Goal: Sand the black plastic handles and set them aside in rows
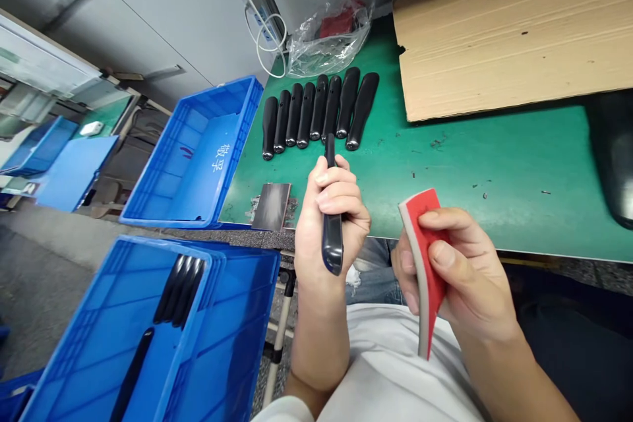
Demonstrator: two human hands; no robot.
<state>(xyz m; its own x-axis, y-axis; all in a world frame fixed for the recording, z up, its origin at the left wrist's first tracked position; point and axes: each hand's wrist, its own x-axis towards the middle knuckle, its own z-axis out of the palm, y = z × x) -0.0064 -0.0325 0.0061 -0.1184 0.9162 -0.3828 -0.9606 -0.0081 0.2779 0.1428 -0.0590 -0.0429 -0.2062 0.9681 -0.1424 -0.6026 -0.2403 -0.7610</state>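
My left hand (331, 217) is shut around a glossy black knife-style handle (332, 244), whose narrow end sticks out above my fingers. My right hand (457, 270) grips a curved red sanding sponge (426, 264) with a pale foam core, a short way to the right of the handle. The two hands are apart. Several matching black handles (319, 112) lie side by side on the green work mat (469, 171), just beyond my left hand. Other black handles (178, 290) stand against the wall of a blue crate at lower left.
A blue plastic crate (192, 158) stands at the mat's left edge, with a dark square plate (271, 206) on the mat beside it. A cardboard sheet (514, 33) covers the far right, near a plastic bag (331, 33). A black object (613, 158) sits at the right edge.
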